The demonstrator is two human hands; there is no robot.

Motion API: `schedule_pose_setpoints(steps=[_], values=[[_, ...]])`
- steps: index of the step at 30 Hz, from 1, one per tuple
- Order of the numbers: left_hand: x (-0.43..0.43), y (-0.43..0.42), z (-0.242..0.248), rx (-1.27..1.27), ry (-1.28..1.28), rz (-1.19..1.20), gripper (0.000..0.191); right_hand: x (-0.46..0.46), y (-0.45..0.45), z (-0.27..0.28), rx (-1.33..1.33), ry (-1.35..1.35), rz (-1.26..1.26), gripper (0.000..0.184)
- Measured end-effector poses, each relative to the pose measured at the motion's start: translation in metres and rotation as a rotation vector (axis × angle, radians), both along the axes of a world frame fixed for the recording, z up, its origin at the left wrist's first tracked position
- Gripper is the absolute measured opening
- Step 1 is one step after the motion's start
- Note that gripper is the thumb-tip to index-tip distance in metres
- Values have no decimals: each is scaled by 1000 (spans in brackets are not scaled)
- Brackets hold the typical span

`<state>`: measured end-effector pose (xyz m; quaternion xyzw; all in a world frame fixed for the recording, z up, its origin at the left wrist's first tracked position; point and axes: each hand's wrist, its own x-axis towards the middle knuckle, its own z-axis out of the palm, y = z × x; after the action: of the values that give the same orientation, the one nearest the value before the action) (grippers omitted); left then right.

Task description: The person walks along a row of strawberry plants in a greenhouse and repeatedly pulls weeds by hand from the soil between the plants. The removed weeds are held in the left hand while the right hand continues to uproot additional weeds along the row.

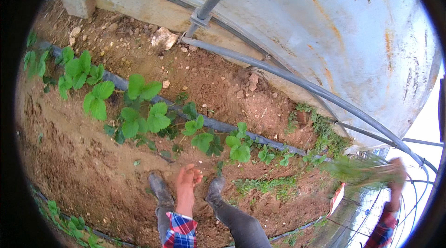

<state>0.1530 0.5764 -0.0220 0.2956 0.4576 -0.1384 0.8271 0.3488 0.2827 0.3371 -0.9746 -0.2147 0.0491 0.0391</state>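
My left hand hangs over bare soil between my boots, its fingers loosely curled and apart, with nothing in it. Out at the far right, my right hand grips a bunch of pulled green weeds, blurred by motion. Strawberry plants grow in a row in front of me, along a dark irrigation pipe lying on the soil. Low weeds grow from the ground to the right of my boots.
A metal frame pipe and a plastic greenhouse wall stand beyond the row. A concrete block and a pale rock lie near the wall's base. Another planted row runs at lower left. A white and red sack lies at right.
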Motion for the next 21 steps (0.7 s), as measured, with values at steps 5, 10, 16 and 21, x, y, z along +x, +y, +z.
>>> schedule_pose_setpoints(steps=[5, 10, 16, 21], values=[[-2, -14, -3, -33, -20, -14, 24, 66, -8, 89, -352, -389, -53, 22], [-12, -10, -1, -33, -19, 7, 24, 73, -12, 83, -323, -578, -83, 23], [-26, 13, 2, 92, 24, -93, 24, -79, 47, -138, 360, 57, -163, 24], [-39, 28, -1, 296, -72, -99, 25, -198, 135, -314, 650, 906, -329, 26]])
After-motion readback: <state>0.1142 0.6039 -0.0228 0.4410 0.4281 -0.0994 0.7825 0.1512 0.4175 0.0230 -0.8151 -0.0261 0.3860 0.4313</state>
